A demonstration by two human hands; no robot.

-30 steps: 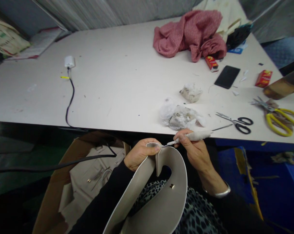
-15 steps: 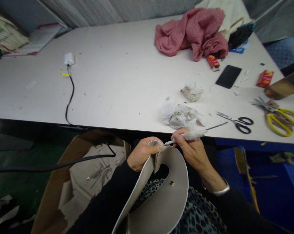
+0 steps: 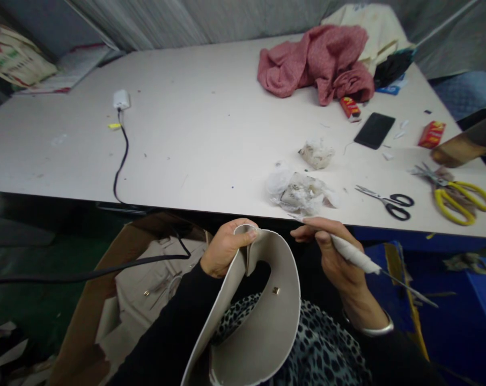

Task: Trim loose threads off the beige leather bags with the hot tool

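Observation:
My left hand [image 3: 227,246] pinches the top edge of a beige leather-like bag panel [image 3: 263,338], which is bent over on itself. The panel has a rounded cut-out and a small gold metal fitting [image 3: 275,290]. In my right hand [image 3: 343,262] is a slim tool [image 3: 355,254] with a white-wrapped grip and a thin metal rod at its rear end. Its front end points at a dirty white plastic-wrapped lump [image 3: 299,192] by the table edge; whether they touch I cannot tell. The right hand is apart from the panel.
On the white table [image 3: 186,134] lie black-handled scissors [image 3: 391,202], yellow-handled scissors [image 3: 456,193], a second lump [image 3: 316,154], a black phone-like slab [image 3: 374,130] and a pink cloth [image 3: 315,64]. A carton [image 3: 94,284] of beige pieces stands lower left. Another person's arm [image 3: 464,145] rests at right.
My right hand has drawn the tool away from the panel's edge, moved right and tilted it toward the lump. The left hand with the panel has shifted slightly left.

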